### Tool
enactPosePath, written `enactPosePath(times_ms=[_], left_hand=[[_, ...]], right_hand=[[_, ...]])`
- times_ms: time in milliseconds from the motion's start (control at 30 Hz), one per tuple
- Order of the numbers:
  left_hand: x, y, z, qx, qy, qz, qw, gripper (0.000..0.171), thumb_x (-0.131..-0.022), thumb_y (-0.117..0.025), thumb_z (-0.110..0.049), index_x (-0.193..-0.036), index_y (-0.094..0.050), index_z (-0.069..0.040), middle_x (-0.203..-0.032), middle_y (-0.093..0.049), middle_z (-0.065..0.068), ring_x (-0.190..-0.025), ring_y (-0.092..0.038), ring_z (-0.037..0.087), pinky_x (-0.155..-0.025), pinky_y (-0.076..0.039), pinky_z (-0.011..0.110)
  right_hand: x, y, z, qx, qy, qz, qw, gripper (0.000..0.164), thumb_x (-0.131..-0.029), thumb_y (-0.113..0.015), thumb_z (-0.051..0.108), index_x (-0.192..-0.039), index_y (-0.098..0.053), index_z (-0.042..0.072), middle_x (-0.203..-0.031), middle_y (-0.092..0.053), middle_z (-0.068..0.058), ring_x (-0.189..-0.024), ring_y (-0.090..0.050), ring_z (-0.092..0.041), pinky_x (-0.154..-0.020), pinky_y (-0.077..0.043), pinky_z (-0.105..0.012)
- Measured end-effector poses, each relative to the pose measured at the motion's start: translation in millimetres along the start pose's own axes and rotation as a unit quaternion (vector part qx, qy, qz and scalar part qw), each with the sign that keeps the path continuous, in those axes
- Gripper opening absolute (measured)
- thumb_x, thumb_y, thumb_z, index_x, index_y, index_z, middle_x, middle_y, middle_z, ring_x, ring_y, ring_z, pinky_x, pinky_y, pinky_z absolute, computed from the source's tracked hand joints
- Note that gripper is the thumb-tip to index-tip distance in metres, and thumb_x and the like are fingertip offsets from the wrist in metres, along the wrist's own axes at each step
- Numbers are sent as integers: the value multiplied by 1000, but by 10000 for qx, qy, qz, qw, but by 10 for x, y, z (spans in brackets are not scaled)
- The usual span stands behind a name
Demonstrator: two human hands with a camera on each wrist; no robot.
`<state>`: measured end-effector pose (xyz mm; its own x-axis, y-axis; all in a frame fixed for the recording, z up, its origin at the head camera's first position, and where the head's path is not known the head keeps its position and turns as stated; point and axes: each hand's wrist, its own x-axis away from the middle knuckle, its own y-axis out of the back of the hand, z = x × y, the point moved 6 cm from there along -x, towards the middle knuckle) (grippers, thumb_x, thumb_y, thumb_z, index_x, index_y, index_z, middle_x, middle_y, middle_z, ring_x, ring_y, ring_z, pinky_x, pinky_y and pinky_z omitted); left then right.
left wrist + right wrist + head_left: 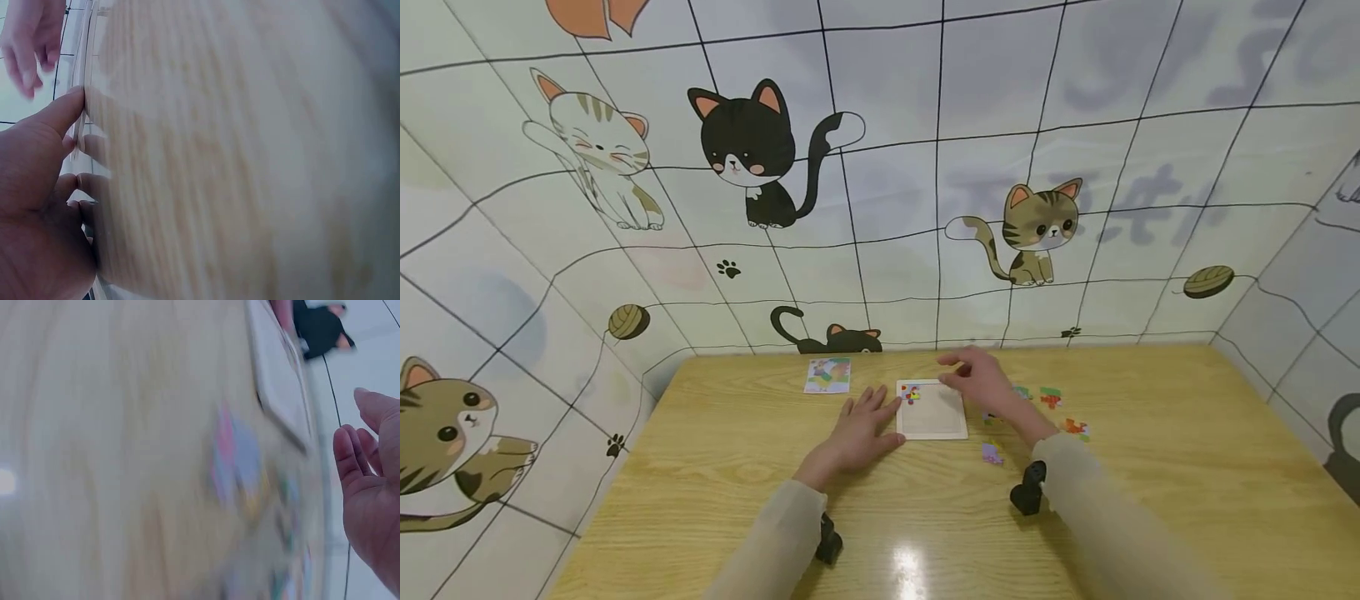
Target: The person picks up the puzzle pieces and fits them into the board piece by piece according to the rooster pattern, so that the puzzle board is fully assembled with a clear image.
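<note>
A shallow white puzzle tray [934, 419] lies on the table, with a few colourful joined pieces [911, 392] in its far left corner. My left hand [857, 435] rests flat on the table with its fingers spread, its fingertips at the tray's left edge. Above the tray's far right corner hovers my right hand [987, 385], its fingers loosely bent. Between thumb and fingers of that right hand [375, 481] nothing shows in the right wrist view. A purple puzzle piece [991, 453] lies just off the tray's near right corner.
More loose pieces lie right of the tray, among them a red and green one [1050, 397] and an orange one [1077, 428]; some are partly behind the right arm. A colourful picture card [828, 376] lies at the back left. A cat-patterned wall [895, 275] stands behind the table.
</note>
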<state>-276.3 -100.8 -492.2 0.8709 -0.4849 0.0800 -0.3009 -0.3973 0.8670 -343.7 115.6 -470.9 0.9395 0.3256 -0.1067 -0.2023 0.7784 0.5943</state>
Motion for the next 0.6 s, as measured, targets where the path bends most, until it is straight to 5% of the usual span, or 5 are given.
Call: enactPosePath(times_ms=[300, 600], left_hand=[[19, 13, -19, 66, -87, -62, 9999, 66, -103, -61, -37, -158, -40, -7, -166, -22, 23, -154, -12, 44, -120, -7, 65], [27, 27, -45, 180, -76, -69, 9998, 66, -103, -61, -36, -158, -39, -7, -166, -21, 23, -154, -11, 44, -120, -5, 65]], right_hand=[[305, 754, -402, 320, -238, -256, 9989, 40, -99, -70, 16, -133, -64, -5, -126, -62, -26, -104, -62, -35, -73, -54, -38], [497, 914, -612, 535, -357, -23, 9979, 32, -98, -69, 8, -124, -66, -9, -116, -67, -23, -100, -64, -34, -78, -55, -39]])
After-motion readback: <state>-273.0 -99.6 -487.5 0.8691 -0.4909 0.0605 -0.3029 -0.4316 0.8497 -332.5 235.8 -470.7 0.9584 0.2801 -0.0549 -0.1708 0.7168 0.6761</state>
